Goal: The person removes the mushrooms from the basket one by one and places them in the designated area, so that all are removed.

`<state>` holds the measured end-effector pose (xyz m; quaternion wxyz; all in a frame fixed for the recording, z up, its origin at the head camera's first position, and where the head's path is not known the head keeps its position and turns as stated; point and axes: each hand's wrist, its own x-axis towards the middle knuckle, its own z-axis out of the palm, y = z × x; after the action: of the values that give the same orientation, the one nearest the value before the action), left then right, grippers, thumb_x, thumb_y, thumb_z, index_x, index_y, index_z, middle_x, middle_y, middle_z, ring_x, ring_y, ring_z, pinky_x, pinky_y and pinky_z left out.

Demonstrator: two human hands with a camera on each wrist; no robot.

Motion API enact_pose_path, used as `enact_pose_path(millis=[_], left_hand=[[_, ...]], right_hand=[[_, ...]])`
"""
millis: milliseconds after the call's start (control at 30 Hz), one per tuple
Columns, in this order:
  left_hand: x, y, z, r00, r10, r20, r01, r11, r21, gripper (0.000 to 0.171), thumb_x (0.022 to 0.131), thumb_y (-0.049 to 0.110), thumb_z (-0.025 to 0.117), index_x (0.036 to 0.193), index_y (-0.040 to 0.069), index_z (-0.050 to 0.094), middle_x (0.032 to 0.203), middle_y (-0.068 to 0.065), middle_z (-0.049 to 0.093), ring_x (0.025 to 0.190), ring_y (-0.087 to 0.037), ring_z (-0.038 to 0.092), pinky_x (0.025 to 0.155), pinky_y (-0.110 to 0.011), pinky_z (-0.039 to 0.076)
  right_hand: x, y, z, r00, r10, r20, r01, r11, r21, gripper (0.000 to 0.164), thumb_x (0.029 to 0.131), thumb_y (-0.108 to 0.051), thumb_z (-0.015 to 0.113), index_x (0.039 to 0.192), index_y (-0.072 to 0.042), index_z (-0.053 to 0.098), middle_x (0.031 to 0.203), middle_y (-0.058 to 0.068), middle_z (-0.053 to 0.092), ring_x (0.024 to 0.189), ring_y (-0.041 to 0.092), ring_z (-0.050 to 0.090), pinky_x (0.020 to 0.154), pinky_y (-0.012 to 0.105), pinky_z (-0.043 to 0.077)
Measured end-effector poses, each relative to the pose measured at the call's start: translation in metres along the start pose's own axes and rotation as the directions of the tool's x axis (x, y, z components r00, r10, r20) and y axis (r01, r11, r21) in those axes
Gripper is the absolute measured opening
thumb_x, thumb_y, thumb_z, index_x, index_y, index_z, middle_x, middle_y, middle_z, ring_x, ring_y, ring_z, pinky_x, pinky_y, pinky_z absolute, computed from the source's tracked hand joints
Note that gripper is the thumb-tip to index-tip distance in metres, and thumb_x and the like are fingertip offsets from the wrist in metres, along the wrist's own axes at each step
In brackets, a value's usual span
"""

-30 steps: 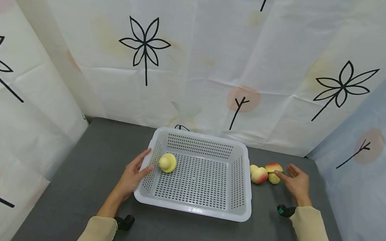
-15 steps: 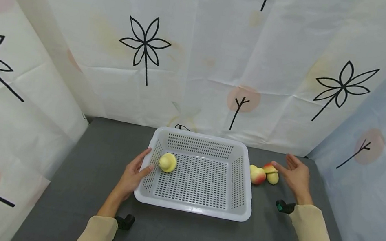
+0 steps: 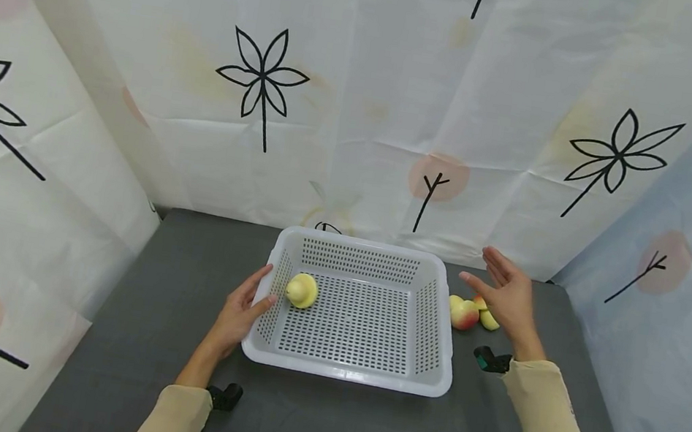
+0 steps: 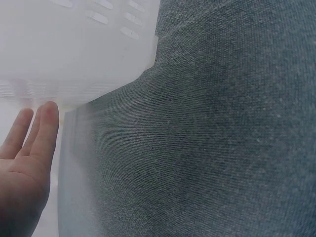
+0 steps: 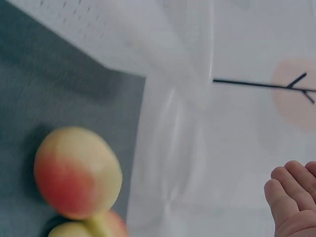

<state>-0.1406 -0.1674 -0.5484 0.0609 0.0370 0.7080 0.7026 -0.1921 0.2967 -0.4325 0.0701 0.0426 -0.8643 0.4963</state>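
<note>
A white perforated plastic basket (image 3: 345, 376) stands on the dark table. My left hand (image 3: 238, 310) grips its left rim, thumb over the edge; in the left wrist view straight fingers (image 4: 47, 131) lie along the outer wall. Inside the basket, near that hand, sits a yellow, lemon-like fruit (image 3: 302, 290). Several yellow-and-red fruits lie close to the basket's right side, among them a round peach-like one (image 3: 465, 316) and a yellow one (image 3: 490, 321). Holding nothing, my right hand (image 3: 509, 300) hovers over them with its fingers extended and thumb apart, partly hiding the rear fruit.
Patterned white cloth walls (image 3: 375, 102) close off the back and both sides of the grey table (image 3: 178, 274). A black wrist camera (image 3: 490, 359) sits at the right wrist, another (image 3: 225, 397) at the left.
My right hand has moved left and away from the body, up off the fruits beside the basket. Those fruits shifted slightly left earlier. My left hand and the basket stay put.
</note>
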Motion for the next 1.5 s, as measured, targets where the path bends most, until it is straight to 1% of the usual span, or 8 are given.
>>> enact_pose_path(millis=[300,467,667,867,967,1067,1200,1500], left_hand=[[0.000,0.002,0.002,1.000,0.003,0.008,-0.003,1.000,0.006,0.066,0.104,0.020,0.062,0.161,0.024,0.030,0.157,-0.017,0.041,0.131,-0.044,0.051,0.094,-0.060,0.050],[0.000,0.002,0.002,1.000,0.008,0.000,-0.008,1.000,0.009,0.065,0.104,0.019,0.062,0.161,0.023,0.031,0.156,-0.017,0.042,0.130,-0.044,0.053,0.093,-0.059,0.051],[0.001,0.002,0.001,1.000,0.011,0.003,-0.011,1.000,0.009,0.066,0.104,0.019,0.062,0.161,0.023,0.030,0.157,-0.018,0.041,0.129,-0.044,0.053,0.091,-0.057,0.053],[0.000,0.003,0.001,1.000,0.010,-0.006,-0.009,1.000,0.021,0.066,0.104,0.020,0.062,0.161,0.023,0.030,0.157,-0.018,0.041,0.131,-0.043,0.052,0.093,-0.057,0.052],[-0.001,0.003,0.001,1.000,0.010,-0.005,-0.010,1.000,0.016,0.066,0.104,0.020,0.062,0.161,0.024,0.030,0.157,-0.017,0.041,0.131,-0.042,0.052,0.093,-0.057,0.051],[-0.001,0.002,0.001,1.000,0.006,-0.003,-0.006,1.000,0.005,0.066,0.104,0.020,0.062,0.161,0.024,0.030,0.157,-0.017,0.041,0.131,-0.043,0.052,0.093,-0.057,0.052],[0.000,0.002,0.001,1.000,0.000,-0.004,0.000,1.000,0.006,0.066,0.104,0.020,0.062,0.161,0.025,0.030,0.156,-0.017,0.042,0.129,-0.044,0.053,0.092,-0.056,0.053],[-0.001,0.003,0.001,1.000,-0.001,-0.005,0.001,1.000,0.001,0.065,0.104,0.019,0.062,0.161,0.025,0.031,0.155,-0.018,0.043,0.127,-0.046,0.054,0.090,-0.057,0.053]], right_hand=[[-0.003,-0.024,0.036,0.994,-0.087,0.067,0.082,0.994,0.077,0.077,0.088,-0.008,0.081,0.152,0.005,0.040,0.156,0.021,0.040,0.144,0.039,0.038,0.113,0.048,0.034],[-0.003,-0.032,0.063,0.986,-0.114,0.122,0.099,0.987,0.123,0.077,0.088,-0.008,0.080,0.152,0.004,0.040,0.156,0.022,0.040,0.144,0.039,0.037,0.113,0.048,0.034],[-0.004,-0.042,0.102,0.974,-0.094,0.204,0.068,0.989,0.133,0.079,0.088,-0.016,0.082,0.153,0.001,0.041,0.157,0.017,0.042,0.145,0.033,0.039,0.112,0.050,0.036],[-0.005,-0.046,0.148,0.953,-0.063,0.295,0.033,0.994,0.106,0.079,0.086,-0.021,0.084,0.152,-0.003,0.044,0.155,0.013,0.044,0.144,0.028,0.041,0.114,0.045,0.035],[-0.007,-0.049,0.167,0.944,-0.044,0.328,0.001,0.992,0.128,0.079,0.086,-0.020,0.084,0.151,-0.002,0.045,0.155,0.013,0.045,0.143,0.028,0.042,0.113,0.042,0.036],[-0.006,-0.051,0.181,0.938,-0.033,0.346,-0.019,0.989,0.146,0.079,0.085,-0.019,0.085,0.151,-0.001,0.045,0.155,0.013,0.045,0.142,0.028,0.043,0.113,0.039,0.037],[-0.004,-0.053,0.194,0.931,-0.041,0.362,-0.016,0.988,0.152,0.080,0.085,-0.021,0.086,0.151,0.000,0.045,0.154,0.014,0.046,0.142,0.029,0.043,0.112,0.039,0.038],[-0.001,-0.054,0.223,0.921,-0.007,0.389,-0.057,0.987,0.153,0.086,0.083,-0.029,0.087,0.151,-0.001,0.044,0.154,0.016,0.046,0.141,0.033,0.043,0.112,0.043,0.038]])
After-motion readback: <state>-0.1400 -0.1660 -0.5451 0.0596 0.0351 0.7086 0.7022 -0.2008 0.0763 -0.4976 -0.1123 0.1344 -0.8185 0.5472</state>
